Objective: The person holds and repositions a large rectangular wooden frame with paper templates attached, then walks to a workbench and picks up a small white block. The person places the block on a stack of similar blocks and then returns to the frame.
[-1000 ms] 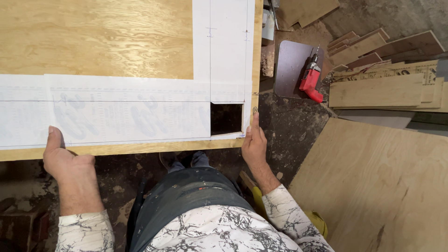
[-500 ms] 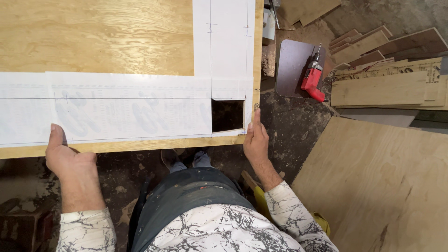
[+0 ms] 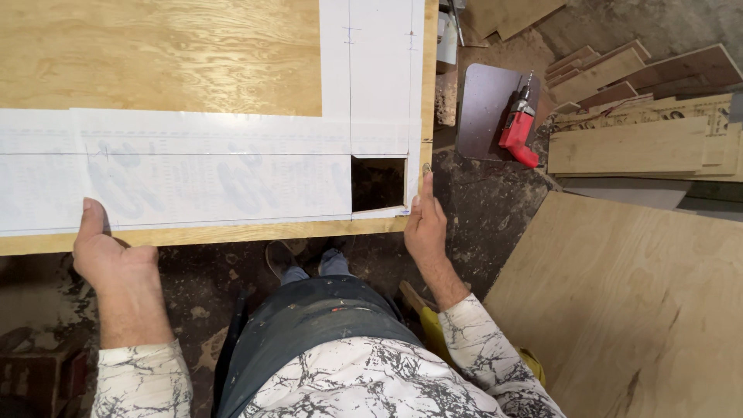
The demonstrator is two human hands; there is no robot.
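Along the near edge of the plywood sheet [image 3: 170, 54], left hand [image 3: 108, 255] grips with thumb on top over the white paper template [image 3: 193, 174]; right hand [image 3: 424, 224] clamps the near right corner, fingers [image 3: 426, 182] closed on the edge. One square notch [image 3: 378, 183] already cut at the corner; remaining pencilled lines uncut, judging by the intact paper. Red drill [image 3: 518, 128] lies well apart on the floor.

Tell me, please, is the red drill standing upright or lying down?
Lying down: the red drill rests on its side on a dark board, bit pointing away.
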